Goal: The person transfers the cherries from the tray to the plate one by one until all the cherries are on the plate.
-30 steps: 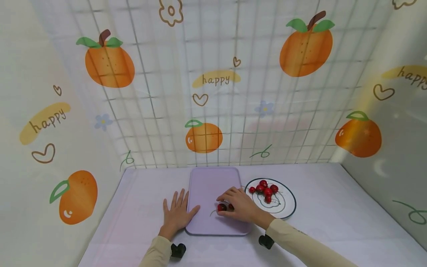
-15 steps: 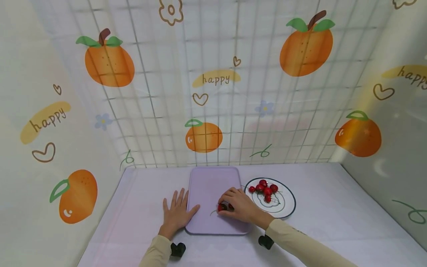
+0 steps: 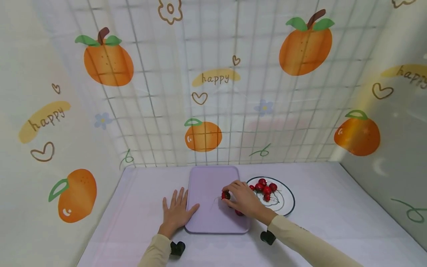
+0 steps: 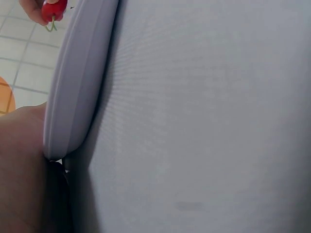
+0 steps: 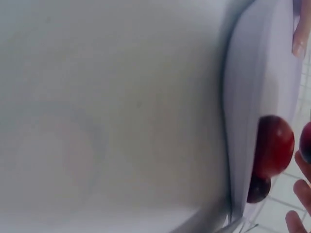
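In the head view my right hand (image 3: 245, 200) pinches a red cherry (image 3: 225, 195) with a thin stem between thumb and fingers, over a pale purple tray (image 3: 203, 222). Another cherry (image 3: 239, 213) lies on the tray, partly hidden under that hand. From the right wrist, a red cherry (image 5: 274, 145) and a darker one (image 5: 259, 189) show inside the tray's rim, and the held cherry (image 5: 306, 141) sits at the picture's edge. My left hand (image 3: 178, 214) lies flat with fingers spread on the table, its thumb over the tray's left rim.
Right of the tray stands a white plate (image 3: 287, 207) with a dark rim, bearing several cherries (image 3: 267, 190) with stems. A black wrist device (image 3: 177, 248) shows at the left wrist and another black device (image 3: 268, 237) at the right. A fruit-printed curtain (image 3: 213, 107) hangs behind the table.
My right hand has risen slightly and moved away from me over the tray with the pinched cherry. A cherry it covered now shows below it. The left hand stays in place.
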{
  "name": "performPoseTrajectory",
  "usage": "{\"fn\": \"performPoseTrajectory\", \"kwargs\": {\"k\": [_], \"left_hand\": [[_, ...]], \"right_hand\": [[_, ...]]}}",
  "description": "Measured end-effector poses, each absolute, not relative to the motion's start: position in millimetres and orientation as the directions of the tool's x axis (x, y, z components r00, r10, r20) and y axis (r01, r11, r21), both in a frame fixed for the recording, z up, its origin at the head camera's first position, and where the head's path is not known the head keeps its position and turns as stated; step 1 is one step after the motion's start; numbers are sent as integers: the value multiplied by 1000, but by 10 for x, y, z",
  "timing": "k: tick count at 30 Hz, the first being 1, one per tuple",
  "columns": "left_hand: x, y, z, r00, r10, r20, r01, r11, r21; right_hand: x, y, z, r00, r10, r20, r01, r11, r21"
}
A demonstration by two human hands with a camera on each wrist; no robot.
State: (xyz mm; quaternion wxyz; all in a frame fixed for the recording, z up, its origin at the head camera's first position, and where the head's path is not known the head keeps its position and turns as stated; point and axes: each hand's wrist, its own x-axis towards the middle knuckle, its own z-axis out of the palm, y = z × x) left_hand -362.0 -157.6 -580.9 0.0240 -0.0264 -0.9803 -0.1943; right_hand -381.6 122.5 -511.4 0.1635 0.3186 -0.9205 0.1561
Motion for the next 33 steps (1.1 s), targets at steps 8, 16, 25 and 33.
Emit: {"fn": "performPoseTrajectory", "kwargs": {"k": [8, 16, 25, 33], "left_hand": [[-3549, -1553, -5668, -997, 51, 50, 67, 908, 413], [-3610, -1560, -5761, -998, 41, 43, 55, 920, 388], [-3622, -1564, -5806, -999, 37, 19, 42, 930, 365], [-3626, -1574, -5818, -999, 41, 35, 51, 930, 364]], "right_hand": [[-3848, 1342, -5039, -785, -465, 410, -576, 790, -208], [-3930, 1517, -5088, -789, -437, 432, -551, 814, -183], [-3965, 1670, -5137, -837, -360, 412, -466, 864, -191], [-3931, 1755, -5151, -870, -311, 383, -417, 879, -233]]}}
